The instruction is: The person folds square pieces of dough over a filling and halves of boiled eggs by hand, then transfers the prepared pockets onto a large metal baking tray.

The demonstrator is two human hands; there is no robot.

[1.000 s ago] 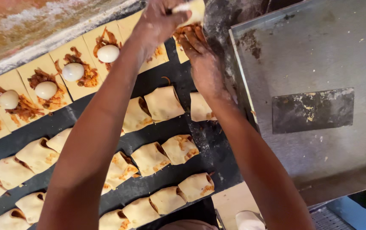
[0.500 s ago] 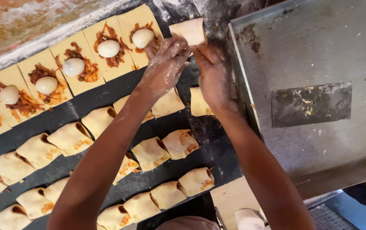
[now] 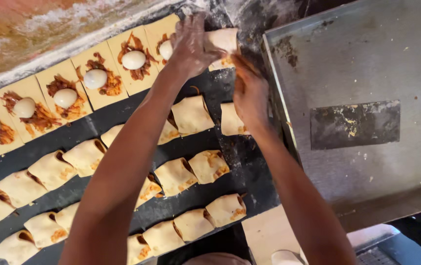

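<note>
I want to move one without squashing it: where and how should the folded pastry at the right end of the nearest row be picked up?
Probably best taken from above, fingers on the two closed, smooth dough sides of that folded pastry, not on its open ends, where orange filling shows and could squeeze out. Its right side is free; the neighbouring pastry touches its left, so come in from the right edge of the dark tray.

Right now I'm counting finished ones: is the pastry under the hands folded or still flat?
Folded: the pastry is wrapped over, left hand pressing it.
</note>
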